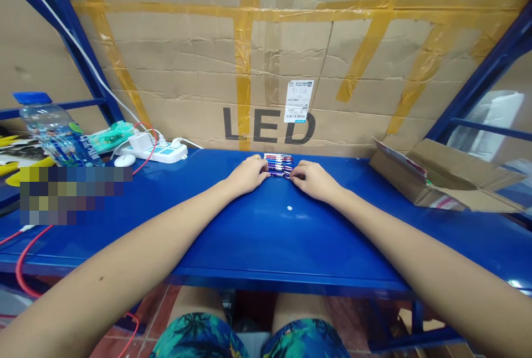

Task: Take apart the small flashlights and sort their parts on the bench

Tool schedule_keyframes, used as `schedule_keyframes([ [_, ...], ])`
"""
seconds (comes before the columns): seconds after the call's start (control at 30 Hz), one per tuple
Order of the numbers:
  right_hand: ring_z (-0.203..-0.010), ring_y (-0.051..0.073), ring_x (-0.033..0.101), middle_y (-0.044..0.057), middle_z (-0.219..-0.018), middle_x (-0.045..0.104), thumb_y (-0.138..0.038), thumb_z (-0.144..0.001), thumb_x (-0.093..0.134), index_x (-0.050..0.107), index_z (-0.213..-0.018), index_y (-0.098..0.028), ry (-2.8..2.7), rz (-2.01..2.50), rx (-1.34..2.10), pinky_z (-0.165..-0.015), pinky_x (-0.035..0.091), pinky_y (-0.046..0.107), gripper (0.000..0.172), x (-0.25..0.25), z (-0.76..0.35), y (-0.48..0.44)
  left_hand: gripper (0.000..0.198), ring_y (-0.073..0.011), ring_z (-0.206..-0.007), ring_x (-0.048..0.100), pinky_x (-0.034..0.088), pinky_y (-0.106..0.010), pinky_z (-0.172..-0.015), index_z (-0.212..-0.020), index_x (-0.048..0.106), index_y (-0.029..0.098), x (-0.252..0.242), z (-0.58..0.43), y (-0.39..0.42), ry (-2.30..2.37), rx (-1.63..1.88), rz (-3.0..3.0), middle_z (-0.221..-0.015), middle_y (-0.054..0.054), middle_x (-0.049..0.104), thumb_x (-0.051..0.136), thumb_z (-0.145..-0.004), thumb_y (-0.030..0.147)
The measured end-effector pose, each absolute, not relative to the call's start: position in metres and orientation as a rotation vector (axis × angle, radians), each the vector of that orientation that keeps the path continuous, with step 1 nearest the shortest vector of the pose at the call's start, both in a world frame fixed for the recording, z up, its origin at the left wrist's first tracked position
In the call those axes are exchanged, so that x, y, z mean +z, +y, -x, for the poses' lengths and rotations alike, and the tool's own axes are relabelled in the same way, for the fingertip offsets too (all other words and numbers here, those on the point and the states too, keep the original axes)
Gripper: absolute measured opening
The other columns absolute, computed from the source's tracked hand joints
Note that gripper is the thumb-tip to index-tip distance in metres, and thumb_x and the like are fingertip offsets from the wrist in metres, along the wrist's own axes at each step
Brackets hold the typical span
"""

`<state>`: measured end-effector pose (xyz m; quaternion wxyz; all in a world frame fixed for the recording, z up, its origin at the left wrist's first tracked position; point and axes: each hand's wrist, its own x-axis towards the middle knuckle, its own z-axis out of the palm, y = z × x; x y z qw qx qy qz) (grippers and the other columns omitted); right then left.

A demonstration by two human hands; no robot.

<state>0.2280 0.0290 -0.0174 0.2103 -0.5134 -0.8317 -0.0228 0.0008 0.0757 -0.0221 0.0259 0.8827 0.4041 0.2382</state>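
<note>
Several shiny pens (277, 165) in blue, red and silver lie side by side in a small stack on the blue tabletop, near its back edge. My left hand (250, 174) curls round their left ends, thumb and fingers pressed against them. At the right ends, my right hand (312, 179) pinches the nearest pen between thumb and fingertips. The palms hide parts of the pen ends. Both forearms rest low over the blue table (266, 236).
A taped cardboard sheet (187, 70) marked LED stands behind. To the right lies an opened cardboard box (440, 175). At left are a water bottle (54, 131), a power strip (166, 152), a white mouse (124, 160) and red cables (29, 252).
</note>
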Motion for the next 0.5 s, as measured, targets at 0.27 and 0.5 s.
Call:
schedule_keyframes([
  [0.27, -0.082, 0.019, 0.061, 0.008, -0.094, 0.066, -0.018, -0.086, 0.060, 0.072, -0.086, -0.018, -2.218, 1.510, -0.071, -0.077, 0.045, 0.030, 0.012, -0.021, -0.229, 0.036, 0.013, -0.0245, -0.092, 0.061, 0.048, -0.035, -0.081, -0.089, 0.066, 0.017, -0.023, -0.008, 0.082, 1.395, 0.750, -2.699, -0.095, -0.009, 0.063, 0.062, -0.087, 0.029],
  [0.5, -0.076, 0.017, 0.063, 0.004, -0.081, 0.070, -0.018, -0.082, 0.059, 0.065, -0.082, -0.019, -1.985, 1.726, 0.083, -0.067, 0.043, 0.026, 0.006, -0.019, -0.262, 0.048, 0.021, -0.0265, -0.088, 0.064, 0.049, -0.036, -0.075, -0.082, 0.061, 0.020, -0.012, 0.009, 0.078, 1.668, 0.624, -2.592, -0.092, -0.009, 0.069, 0.051, -0.090, 0.035],
])
